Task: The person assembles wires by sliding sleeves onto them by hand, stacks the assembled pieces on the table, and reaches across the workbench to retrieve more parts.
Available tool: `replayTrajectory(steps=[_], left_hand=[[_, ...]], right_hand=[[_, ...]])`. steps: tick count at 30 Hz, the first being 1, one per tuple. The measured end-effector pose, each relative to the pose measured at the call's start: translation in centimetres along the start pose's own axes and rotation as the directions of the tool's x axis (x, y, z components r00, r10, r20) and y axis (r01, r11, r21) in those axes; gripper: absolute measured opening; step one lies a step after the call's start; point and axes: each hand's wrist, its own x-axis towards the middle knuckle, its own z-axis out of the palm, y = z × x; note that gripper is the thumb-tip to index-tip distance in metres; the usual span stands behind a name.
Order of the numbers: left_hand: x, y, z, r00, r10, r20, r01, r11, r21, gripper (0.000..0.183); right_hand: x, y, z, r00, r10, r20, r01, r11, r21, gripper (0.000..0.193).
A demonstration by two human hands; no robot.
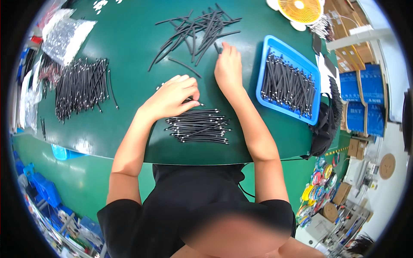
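My left hand is curled over the table with a short black cable in its fingers; light tips poke out on both sides. Below that hand lies a neat stack of black cables with silvery ends, side by side. My right hand is farther forward, its fingertips pinched on a black tube at the edge of a loose heap of black tubes. One more single tube rests apart between the heap and my left hand.
To the right stands a blue tray full of black cables with silvery ends. A large bundle of similar cables lies at left, near clear plastic bags. A yellow and white fan stands at far right. A black bag sits by the right edge.
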Motion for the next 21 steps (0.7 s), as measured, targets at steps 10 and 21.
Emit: replayTrajectory(steps=[10,21], left_hand=[[0.3,-2.1,1.9,0.848,-0.275,-0.453,0.253,0.961,-0.111,0.016],[0.3,-2.4,2.1,0.745,-0.221,-0.629,0.339,0.938,0.072,0.012]], right_hand=[[-2.4,-2.0,-2.0,0.984,-0.170,-0.056,0.174,0.982,0.074,0.032],[-2.9,-2.9,-2.4,0.927,-0.370,0.066,0.371,0.929,-0.004,0.017]])
